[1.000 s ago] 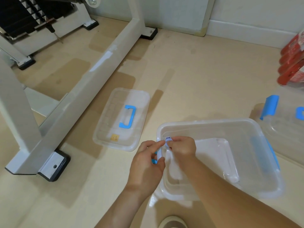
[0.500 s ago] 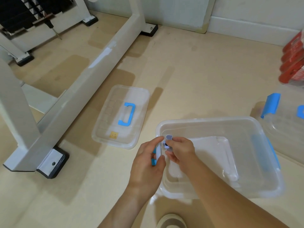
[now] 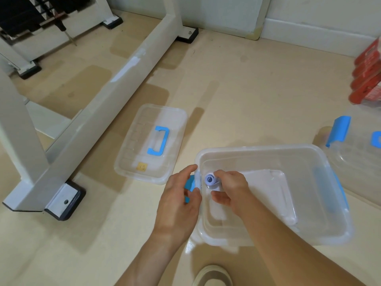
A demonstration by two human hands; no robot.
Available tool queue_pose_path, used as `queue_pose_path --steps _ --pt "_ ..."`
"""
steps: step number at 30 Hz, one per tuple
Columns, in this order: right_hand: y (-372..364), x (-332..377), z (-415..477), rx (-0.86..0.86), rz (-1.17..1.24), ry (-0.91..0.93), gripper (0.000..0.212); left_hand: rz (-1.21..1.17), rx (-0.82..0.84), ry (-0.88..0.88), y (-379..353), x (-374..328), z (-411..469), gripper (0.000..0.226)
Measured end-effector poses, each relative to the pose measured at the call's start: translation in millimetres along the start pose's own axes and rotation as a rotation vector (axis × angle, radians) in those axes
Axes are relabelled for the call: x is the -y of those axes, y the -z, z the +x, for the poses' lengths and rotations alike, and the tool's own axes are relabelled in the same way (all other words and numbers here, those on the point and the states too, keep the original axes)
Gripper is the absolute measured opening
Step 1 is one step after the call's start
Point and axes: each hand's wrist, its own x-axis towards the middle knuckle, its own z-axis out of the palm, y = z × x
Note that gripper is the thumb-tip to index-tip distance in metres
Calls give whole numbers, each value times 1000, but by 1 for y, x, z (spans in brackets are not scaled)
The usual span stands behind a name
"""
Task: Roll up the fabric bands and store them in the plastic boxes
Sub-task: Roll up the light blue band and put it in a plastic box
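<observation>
Right hand (image 3: 231, 188) grip pinches rolled band (image 3: 210, 179), axis crosswise, spiral end facing left; left hand (image 3: 179, 199) grip loose, empty.

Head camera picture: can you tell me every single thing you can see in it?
Open plastic box: one, clear with blue latches, on the floor in front.
Lid: one, clear with a blue handle, flat on the floor left of the box.
Rolled fabric band: one, pale lilac, over the box's left end.
Second box: one, clear with blue latch, right edge, partly cut off.
Red packs: a stack, count unclear, far right.
Frame: one, white with black feet, left.
Shoe tip: one, beige, bottom edge.
Left hand: open, beside the box's left rim.
Right hand: fingers pinch the band.
</observation>
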Motion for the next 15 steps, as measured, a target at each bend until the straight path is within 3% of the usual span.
queue_pose_path --steps 5,15 --pt "8 3 -1 -5 -205 35 41 4 -10 0 0 0 0 48" --pt "22 14 -11 -17 -736 172 43 10 -41 20 1 3 3 47"
